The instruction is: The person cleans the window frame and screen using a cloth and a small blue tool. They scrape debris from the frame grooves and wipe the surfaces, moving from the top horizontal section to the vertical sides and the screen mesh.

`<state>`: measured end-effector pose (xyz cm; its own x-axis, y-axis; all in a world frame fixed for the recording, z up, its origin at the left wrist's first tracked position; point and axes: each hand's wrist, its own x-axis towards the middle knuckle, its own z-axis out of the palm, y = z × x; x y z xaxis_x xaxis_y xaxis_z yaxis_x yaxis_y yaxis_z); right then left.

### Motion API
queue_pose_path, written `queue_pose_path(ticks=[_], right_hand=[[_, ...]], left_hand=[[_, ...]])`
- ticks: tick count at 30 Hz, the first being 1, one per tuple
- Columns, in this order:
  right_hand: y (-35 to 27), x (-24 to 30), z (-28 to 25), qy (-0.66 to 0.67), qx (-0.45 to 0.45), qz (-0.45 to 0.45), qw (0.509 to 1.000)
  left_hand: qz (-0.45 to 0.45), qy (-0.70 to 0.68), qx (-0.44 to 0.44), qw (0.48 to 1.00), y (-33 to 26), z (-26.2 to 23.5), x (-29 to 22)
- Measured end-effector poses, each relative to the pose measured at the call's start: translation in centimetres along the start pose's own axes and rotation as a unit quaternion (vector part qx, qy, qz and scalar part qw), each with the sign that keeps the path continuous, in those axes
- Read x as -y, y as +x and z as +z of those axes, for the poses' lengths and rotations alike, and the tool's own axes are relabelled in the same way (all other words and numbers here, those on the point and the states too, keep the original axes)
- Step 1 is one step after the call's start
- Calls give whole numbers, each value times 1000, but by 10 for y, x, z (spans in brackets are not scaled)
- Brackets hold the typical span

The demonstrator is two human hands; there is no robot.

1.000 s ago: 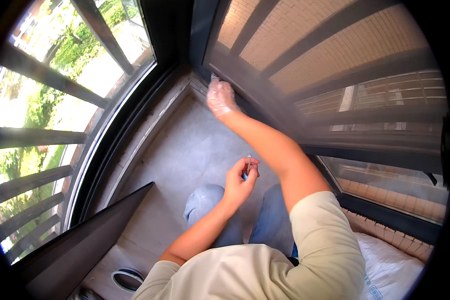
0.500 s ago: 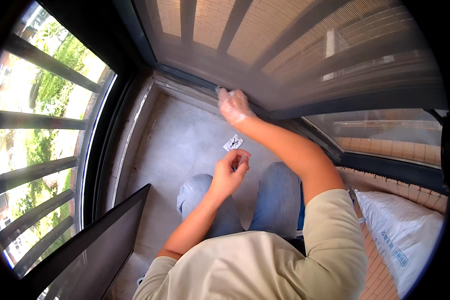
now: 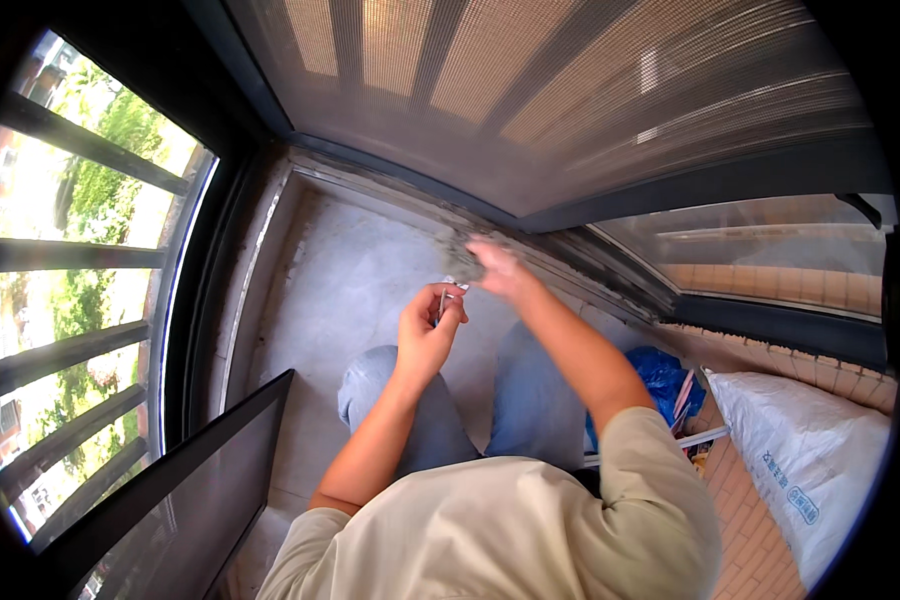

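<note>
My left hand [image 3: 428, 325] is raised above my knees, fingers curled into a pinch around something small and thin that I cannot make out. Close to its right, my right hand [image 3: 500, 270] is smeared by motion, and a greyish blur lies by its fingertips. Whether it holds anything is unclear. Just past my left fingertips a small white patterned piece [image 3: 457, 283] shows in part. Beyond my right hand runs the dark lower frame [image 3: 410, 185] of a mesh screen [image 3: 450, 120].
Pale grey floor [image 3: 330, 250] lies below my hands. On the left are a barred window [image 3: 65, 255] and a dark-edged panel [image 3: 200, 460]. To the right sit a blue plastic bag [image 3: 655, 375] and a large white sack [image 3: 805, 445] on brown tiles [image 3: 740, 510].
My right hand has come away from the screen's lower frame, back toward my left hand. My left hand has shifted slightly left. The blue bag now shows more beside my right arm.
</note>
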<state>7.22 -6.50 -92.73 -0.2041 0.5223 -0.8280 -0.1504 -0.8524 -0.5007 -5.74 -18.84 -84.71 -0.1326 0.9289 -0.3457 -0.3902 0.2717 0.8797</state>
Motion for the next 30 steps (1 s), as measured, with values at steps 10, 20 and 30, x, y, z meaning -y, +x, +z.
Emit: queue_pose_path(ticks=[10,20,30], right_hand=[[170,17,111,644,56,-13,763],[-2,70,-87,554,-62,25,830],[-40,86,-86,535,-11,32,844]], left_hand=[[55,13,-76,995,-6,-11,-2],[34,3,-81,996,5,-13,-8],[26,37,-61,997,10,-5,5]])
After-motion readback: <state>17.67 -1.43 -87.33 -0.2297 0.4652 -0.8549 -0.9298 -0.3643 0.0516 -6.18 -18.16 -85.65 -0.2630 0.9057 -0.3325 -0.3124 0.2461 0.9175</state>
